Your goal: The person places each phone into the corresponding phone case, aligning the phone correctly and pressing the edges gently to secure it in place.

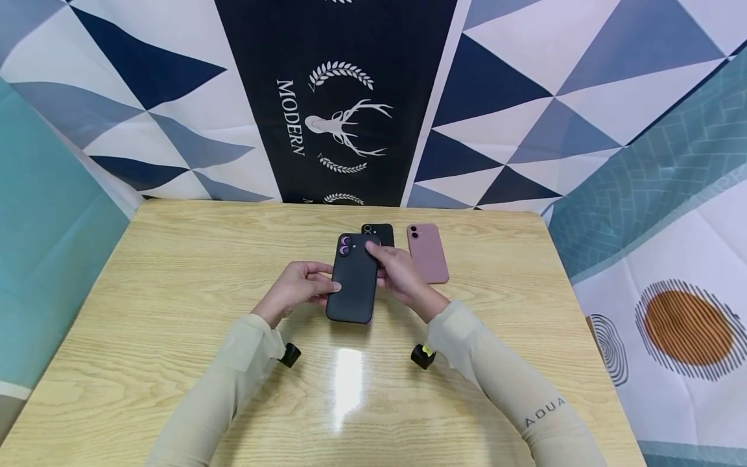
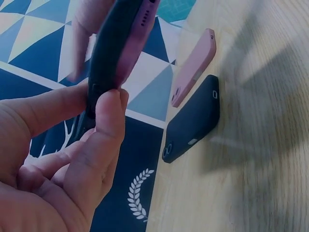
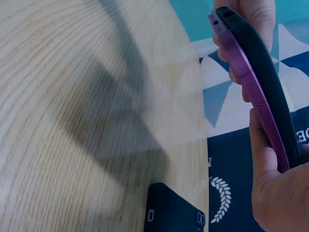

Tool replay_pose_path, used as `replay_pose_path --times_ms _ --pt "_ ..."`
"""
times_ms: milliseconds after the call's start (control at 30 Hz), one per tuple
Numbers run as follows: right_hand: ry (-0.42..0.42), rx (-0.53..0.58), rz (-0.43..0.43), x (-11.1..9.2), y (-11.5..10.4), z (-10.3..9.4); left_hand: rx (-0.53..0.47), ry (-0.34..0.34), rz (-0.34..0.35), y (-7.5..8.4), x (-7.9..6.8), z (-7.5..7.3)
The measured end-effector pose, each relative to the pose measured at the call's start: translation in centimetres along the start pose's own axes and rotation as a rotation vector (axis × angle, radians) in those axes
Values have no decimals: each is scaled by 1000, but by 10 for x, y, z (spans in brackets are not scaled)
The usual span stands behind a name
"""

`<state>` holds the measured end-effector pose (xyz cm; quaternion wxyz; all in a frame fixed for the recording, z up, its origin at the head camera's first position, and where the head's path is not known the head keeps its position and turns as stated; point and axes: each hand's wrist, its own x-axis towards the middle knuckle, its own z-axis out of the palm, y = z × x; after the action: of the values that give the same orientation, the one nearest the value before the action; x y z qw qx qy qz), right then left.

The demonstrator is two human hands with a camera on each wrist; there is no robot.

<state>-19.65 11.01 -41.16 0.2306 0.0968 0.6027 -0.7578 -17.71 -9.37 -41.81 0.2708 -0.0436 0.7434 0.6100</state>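
Observation:
Above the table, a purple phone (image 3: 253, 87) lies against a black phone case (image 1: 355, 285), its purple camera rings showing through the case's cutout. In the right wrist view, the phone's purple edge stands out along the black case. My left hand (image 1: 299, 284) pinches the case and phone at the left edge, thumb on the black back. On the opposite edge my right hand (image 1: 403, 274) grips them, thumb near the upper right corner of the back. The phone's screen side is mostly hidden in the head view.
Behind the held phone, a black phone or case (image 2: 195, 118) lies on the wooden table (image 1: 175, 311), partly covered in the head view. A pink phone or case (image 1: 428, 256) lies to its right. Patterned cloth (image 1: 502, 84) hangs along the table's back edge.

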Motion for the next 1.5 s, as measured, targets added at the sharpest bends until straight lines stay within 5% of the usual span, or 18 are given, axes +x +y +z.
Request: replay_pose_path --times_ms 900,1500 --pt "-14 -24 -19 -2 -1 -1 -55 -103 16 -1 1 0" --pt "-38 -89 13 0 1 4 -67 -70 67 -3 -2 0"
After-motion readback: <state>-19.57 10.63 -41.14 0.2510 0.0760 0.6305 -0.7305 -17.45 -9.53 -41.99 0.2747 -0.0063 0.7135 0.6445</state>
